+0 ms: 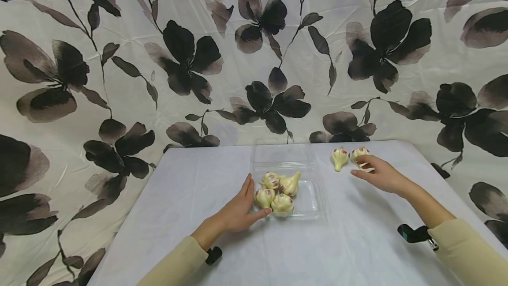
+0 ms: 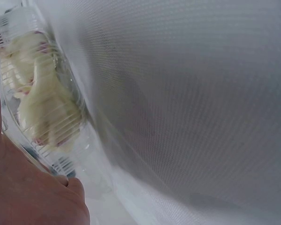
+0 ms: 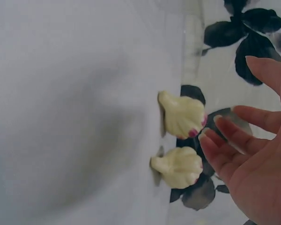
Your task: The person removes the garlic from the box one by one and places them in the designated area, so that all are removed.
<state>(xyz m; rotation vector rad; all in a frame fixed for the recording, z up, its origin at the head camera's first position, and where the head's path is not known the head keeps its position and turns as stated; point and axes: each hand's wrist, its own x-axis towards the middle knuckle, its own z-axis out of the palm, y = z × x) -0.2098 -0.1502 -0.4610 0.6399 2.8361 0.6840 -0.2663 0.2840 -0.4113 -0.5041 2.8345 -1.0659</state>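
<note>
A clear plastic clamshell box [image 1: 311,200] stands on the table with its lid [image 1: 282,152] raised at the back. Several garlic bulbs [image 1: 289,184] lie in its left half; through the ribbed wall, garlic [image 2: 49,115] also shows in the left wrist view. My left hand [image 1: 238,208] rests along the box's left side, fingers straight and thumb at the front rim. At the right, my right hand [image 1: 382,175] reaches with parted fingers and thumb to a garlic bulb [image 1: 360,151], partly hidden behind the fingers. Another garlic bulb [image 1: 340,159] lies just left of it. Nothing is between the right fingers [image 3: 239,136].
White cloth covers the table [image 1: 190,189]. Behind it hangs a floral curtain [image 1: 262,56] close to the table's back edge. Dark wrist mounts [image 1: 414,234] sit at both sleeves.
</note>
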